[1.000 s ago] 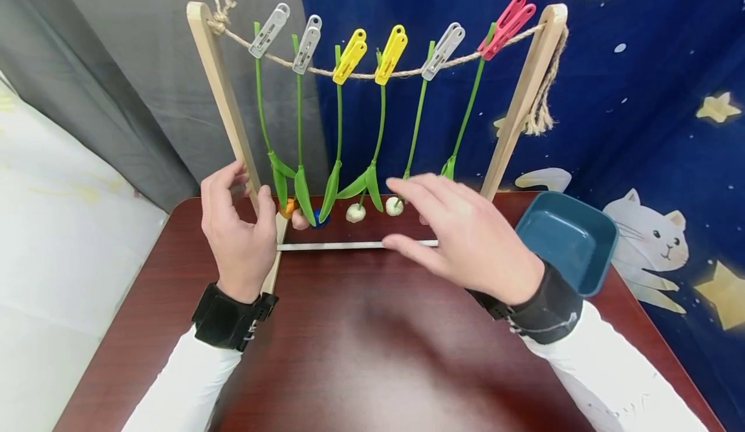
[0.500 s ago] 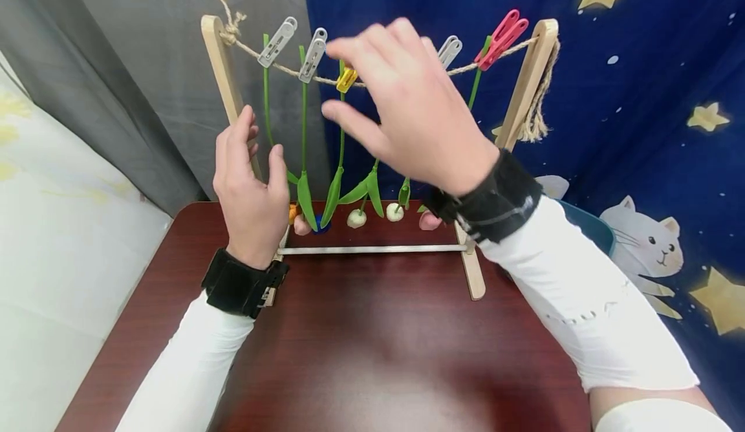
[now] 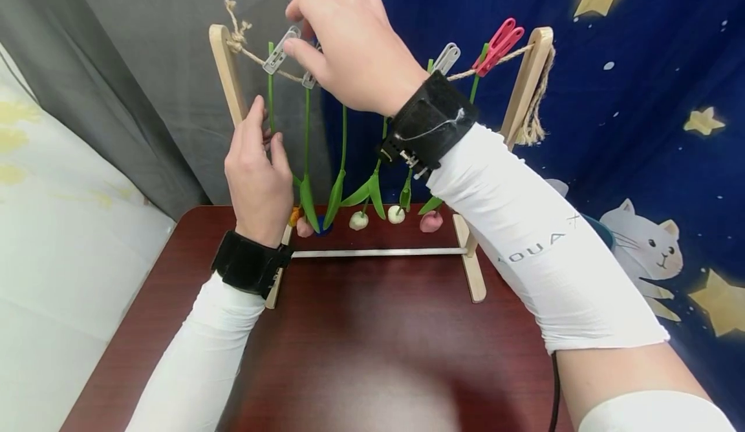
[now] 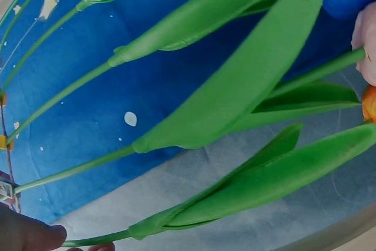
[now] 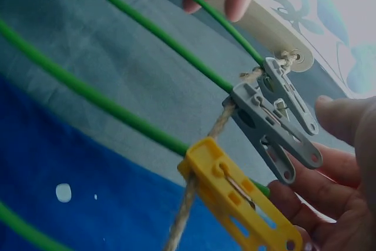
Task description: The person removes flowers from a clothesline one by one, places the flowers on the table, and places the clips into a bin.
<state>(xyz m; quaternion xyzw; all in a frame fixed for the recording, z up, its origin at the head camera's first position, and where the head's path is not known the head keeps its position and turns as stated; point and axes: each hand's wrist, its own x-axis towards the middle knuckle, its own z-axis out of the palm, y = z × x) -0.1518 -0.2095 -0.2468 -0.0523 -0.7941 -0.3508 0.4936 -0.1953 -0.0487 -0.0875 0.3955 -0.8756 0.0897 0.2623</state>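
Note:
Fabric tulips hang head-down from a rope, clipped by clothespins. My right hand reaches across to the left end, thumb and fingers parted around the handles of the leftmost grey clothespin. A second grey clothespin and a yellow clothespin hang beside it, close to the fingers. My left hand is lower, next to the left post, fingers extended. Its thumb and fingertips are right at the leftmost tulip stem, thumb and fingers spread. The yellow clothespins are hidden behind the right hand in the head view.
The wooden stand has a left post, a right post and a low white crossbar. A red clothespin and a grey one hold stems at right. A teal bin sits mostly behind the right sleeve.
My right hand has risen from above the crossbar and moved left along the rope to the leftmost clothespin. My left hand has moved up and slightly right to the leftmost stem.

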